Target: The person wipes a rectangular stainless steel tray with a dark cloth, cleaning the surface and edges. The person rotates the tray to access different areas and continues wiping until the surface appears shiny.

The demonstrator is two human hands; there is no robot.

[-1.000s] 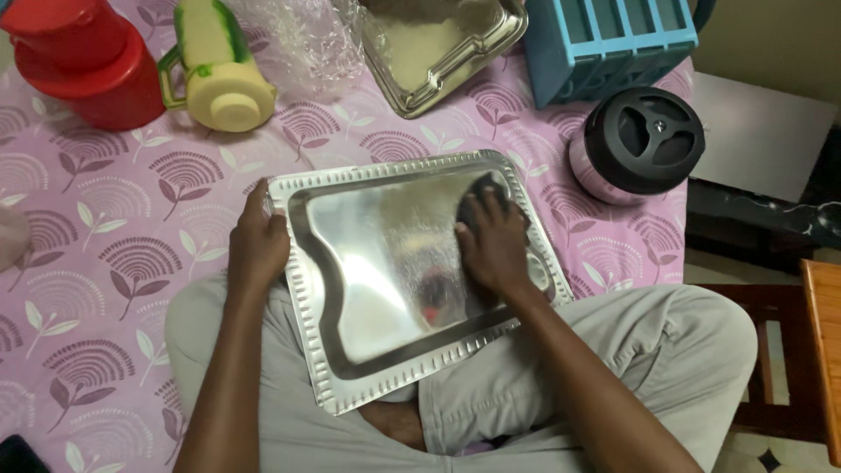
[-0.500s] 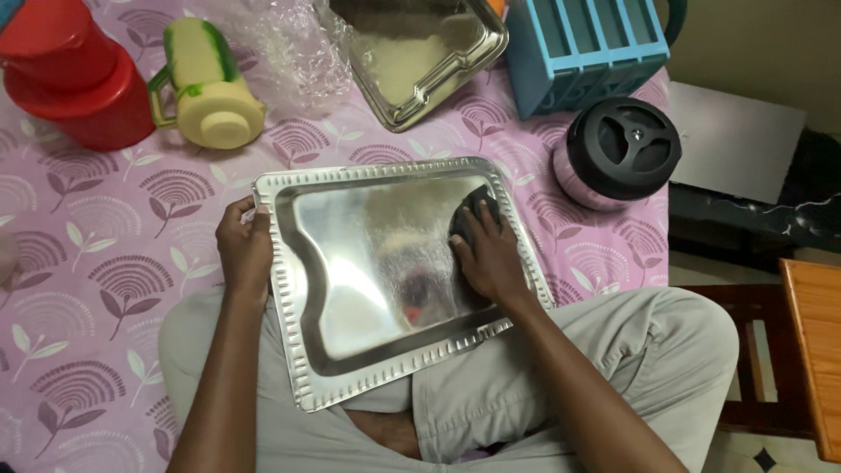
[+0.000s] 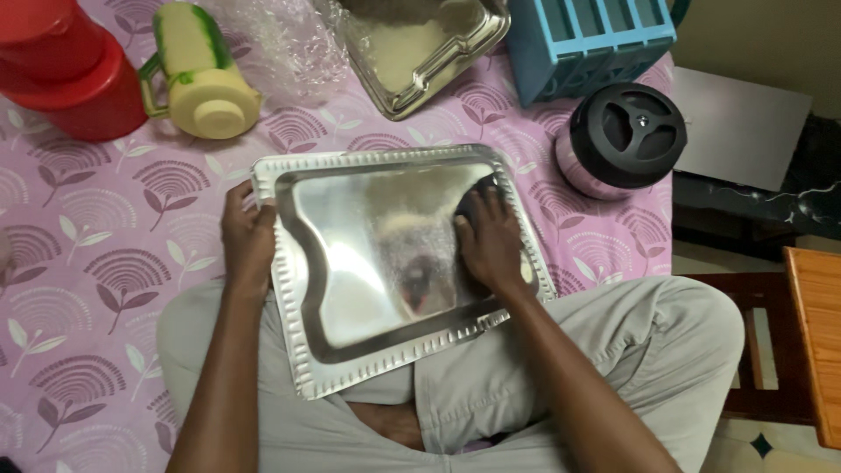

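Underfoot, a purple bedsheet [image 3: 88, 254] with fan and leaf prints in white and plum, spread flat and filling the left and middle of the view. At the right edge, a drop to a lower level: a white board [image 3: 745, 127] lying flat, beside it a black marble-like slab [image 3: 753, 206] with thin white veins. Lower right, dark wooden furniture [image 3: 758, 350] with open slats, and just beside it an orange-brown wooden panel [image 3: 819, 342]. At the bottom right corner, pale tiled floor [image 3: 745, 451] with 1 small dark diamond inlay. Upper right, a plain beige wall [image 3: 762, 35]. Soft, dim indoor light, warm in tone, with no hard shadows.
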